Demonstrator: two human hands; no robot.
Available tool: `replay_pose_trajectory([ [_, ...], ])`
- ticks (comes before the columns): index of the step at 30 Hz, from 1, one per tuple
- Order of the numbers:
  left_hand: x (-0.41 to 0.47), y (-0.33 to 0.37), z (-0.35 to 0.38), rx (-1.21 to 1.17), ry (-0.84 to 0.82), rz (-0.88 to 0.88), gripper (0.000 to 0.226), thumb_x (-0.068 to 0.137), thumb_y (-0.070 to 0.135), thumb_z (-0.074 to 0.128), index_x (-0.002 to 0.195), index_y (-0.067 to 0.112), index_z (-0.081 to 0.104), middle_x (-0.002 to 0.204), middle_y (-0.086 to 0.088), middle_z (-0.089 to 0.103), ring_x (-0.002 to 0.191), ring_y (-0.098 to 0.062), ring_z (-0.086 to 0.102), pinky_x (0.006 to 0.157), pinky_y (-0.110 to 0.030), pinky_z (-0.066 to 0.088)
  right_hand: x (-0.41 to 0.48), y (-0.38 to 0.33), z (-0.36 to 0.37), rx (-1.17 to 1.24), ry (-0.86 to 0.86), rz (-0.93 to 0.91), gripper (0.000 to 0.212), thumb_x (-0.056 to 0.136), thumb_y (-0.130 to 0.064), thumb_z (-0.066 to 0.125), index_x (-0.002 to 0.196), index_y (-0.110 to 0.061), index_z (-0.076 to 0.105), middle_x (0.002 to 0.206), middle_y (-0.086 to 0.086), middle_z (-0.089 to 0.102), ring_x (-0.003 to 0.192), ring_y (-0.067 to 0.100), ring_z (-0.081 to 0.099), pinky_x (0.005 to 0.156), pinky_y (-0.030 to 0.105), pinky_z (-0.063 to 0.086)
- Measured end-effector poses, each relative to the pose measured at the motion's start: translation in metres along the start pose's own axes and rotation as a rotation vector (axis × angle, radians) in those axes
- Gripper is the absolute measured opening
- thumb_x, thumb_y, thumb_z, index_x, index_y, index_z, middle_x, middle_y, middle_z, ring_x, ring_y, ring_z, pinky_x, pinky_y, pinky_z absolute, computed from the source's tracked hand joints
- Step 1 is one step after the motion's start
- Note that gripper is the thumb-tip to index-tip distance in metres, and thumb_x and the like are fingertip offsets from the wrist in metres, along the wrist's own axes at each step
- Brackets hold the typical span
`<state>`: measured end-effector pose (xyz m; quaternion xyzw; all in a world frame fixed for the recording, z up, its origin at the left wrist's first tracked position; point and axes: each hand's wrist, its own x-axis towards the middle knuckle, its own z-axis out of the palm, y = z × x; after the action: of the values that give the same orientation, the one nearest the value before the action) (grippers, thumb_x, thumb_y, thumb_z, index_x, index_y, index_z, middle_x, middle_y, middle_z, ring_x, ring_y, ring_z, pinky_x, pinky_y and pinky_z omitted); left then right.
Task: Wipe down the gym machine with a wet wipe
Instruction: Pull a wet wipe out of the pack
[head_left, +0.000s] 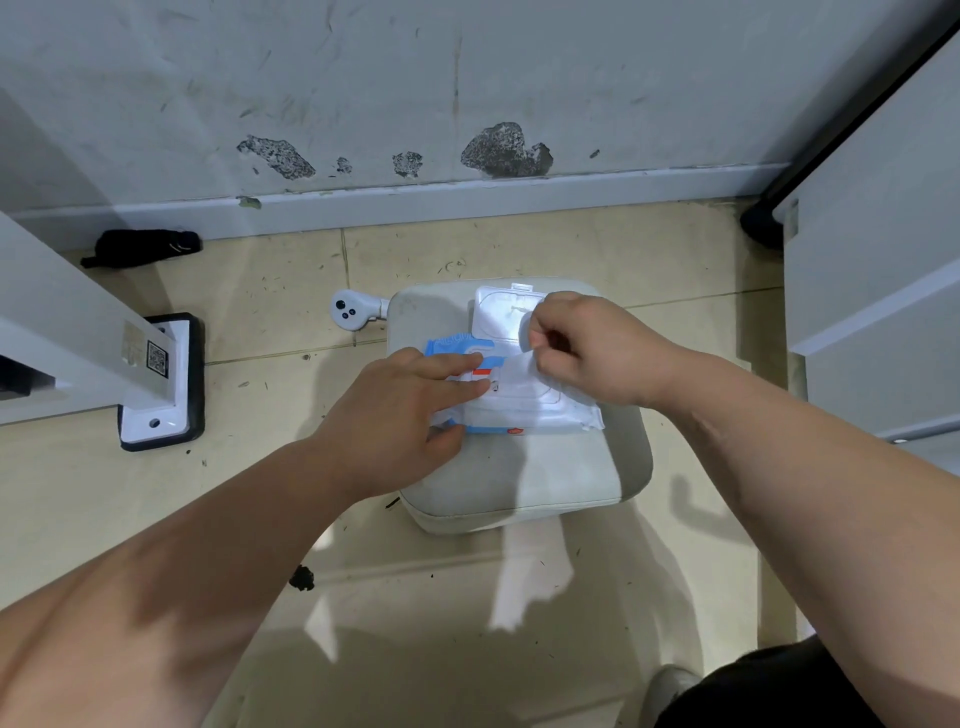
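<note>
Our right hand (587, 348) pinched the white wet wipe (517, 369) above the blue-and-white soft pack (524, 410); our left hand (400, 410), fingers spread, pressed the pack flat.

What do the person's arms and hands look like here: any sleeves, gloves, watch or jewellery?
Both forearms are bare up to the frame edge, with no sleeves in view. The left hand and right hand wear no gloves, and no watch, bracelet or ring shows. Fingernails look short and unpainted.

Wipes pack (524, 410) lies on seat pad (519, 483), lid (501, 317) flipped back twd wall (415, 78). Knob (349, 309) just left of pad. Machine foot (166, 384) further left on floor (260, 322), umbrella (143, 247) behind it.
</note>
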<state>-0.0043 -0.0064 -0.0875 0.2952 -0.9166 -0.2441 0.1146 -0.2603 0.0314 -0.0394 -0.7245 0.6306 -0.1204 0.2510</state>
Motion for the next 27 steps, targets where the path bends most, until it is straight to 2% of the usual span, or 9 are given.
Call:
replay_pose_trajectory([
  [3,-0.001,0.001,0.0,0.002,0.007,-0.005,0.052,0.077,0.028,0.063,0.128,0.027,0.071,0.143,0.006,0.061,0.092,-0.025,0.061,0.089,-0.038,0.053,0.0,-0.003,0.001,0.022,0.05,0.003,0.017,0.082,-0.017,0.066,0.079,-0.03,0.055,0.08,-0.01,0.052,0.072,0.004,0.051,0.066,0.025,0.037],
  [5,-0.001,0.002,-0.001,-0.003,0.004,-0.005,0.052,0.078,0.03,0.061,0.129,0.028,0.071,0.143,0.006,0.061,0.093,-0.026,0.062,0.089,-0.038,0.053,0.0,-0.008,0.003,0.002,0.066,-0.03,0.012,0.08,-0.03,0.073,0.09,-0.029,0.065,0.085,-0.008,0.054,0.073,0.007,0.051,0.068,0.025,0.042],
  [8,-0.002,0.003,-0.002,0.002,-0.009,0.003,0.054,0.08,0.037,0.053,0.131,0.03,0.068,0.144,0.006,0.06,0.093,-0.025,0.062,0.088,-0.037,0.053,0.003,-0.012,0.01,-0.121,0.019,-0.05,0.024,0.084,-0.036,0.08,0.106,-0.027,0.075,0.096,-0.004,0.058,0.082,0.015,0.055,0.072,0.032,0.047],
  [11,-0.002,0.003,-0.002,0.022,-0.022,0.001,0.055,0.08,0.037,0.054,0.133,0.031,0.066,0.146,0.006,0.058,0.096,-0.026,0.062,0.089,-0.038,0.052,0.006,-0.016,0.017,-0.185,0.03,-0.087,0.014,0.087,-0.031,0.068,0.094,-0.024,0.076,0.093,-0.002,0.061,0.084,0.023,0.059,0.071,0.042,0.051],
  [14,-0.002,0.002,-0.001,0.043,-0.025,0.0,0.056,0.079,0.038,0.053,0.132,0.03,0.067,0.146,0.006,0.058,0.094,-0.025,0.06,0.088,-0.037,0.052,0.005,-0.016,0.014,-0.184,0.034,-0.11,0.021,0.086,-0.032,0.055,0.087,-0.022,0.073,0.089,-0.003,0.061,0.081,0.024,0.059,0.069,0.041,0.051],
  [17,-0.002,0.002,-0.001,0.046,-0.019,-0.005,0.053,0.079,0.037,0.055,0.13,0.029,0.069,0.145,0.007,0.059,0.093,-0.025,0.06,0.087,-0.036,0.051,-0.002,-0.007,0.001,-0.062,0.119,-0.065,0.007,0.09,-0.022,0.064,0.085,-0.02,0.068,0.088,-0.005,0.057,0.075,0.017,0.057,0.07,0.035,0.049],
  [22,-0.001,0.004,-0.001,0.034,-0.015,-0.024,0.052,0.078,0.031,0.063,0.129,0.029,0.069,0.144,0.006,0.06,0.097,-0.027,0.061,0.09,-0.035,0.048,-0.01,0.001,-0.008,0.063,0.127,0.024,0.023,0.092,-0.012,0.068,0.082,-0.031,0.059,0.086,-0.004,0.06,0.076,0.012,0.056,0.073,0.031,0.044],
  [24,0.0,0.003,0.0,0.036,-0.023,-0.022,0.051,0.078,0.033,0.061,0.129,0.03,0.069,0.144,0.006,0.06,0.099,-0.029,0.063,0.09,-0.037,0.05,-0.008,-0.006,-0.004,0.083,0.125,0.004,0.018,0.087,-0.023,0.072,0.091,-0.038,0.063,0.091,-0.003,0.062,0.078,0.012,0.058,0.073,0.029,0.046],
  [27,0.0,0.004,-0.001,0.035,-0.042,-0.02,0.055,0.08,0.041,0.049,0.13,0.031,0.068,0.145,0.006,0.059,0.101,-0.028,0.063,0.089,-0.039,0.052,-0.004,-0.015,0.004,-0.035,0.075,-0.066,0.033,0.081,-0.031,0.081,0.112,-0.028,0.074,0.101,-0.001,0.061,0.088,0.02,0.061,0.074,0.03,0.046],
])
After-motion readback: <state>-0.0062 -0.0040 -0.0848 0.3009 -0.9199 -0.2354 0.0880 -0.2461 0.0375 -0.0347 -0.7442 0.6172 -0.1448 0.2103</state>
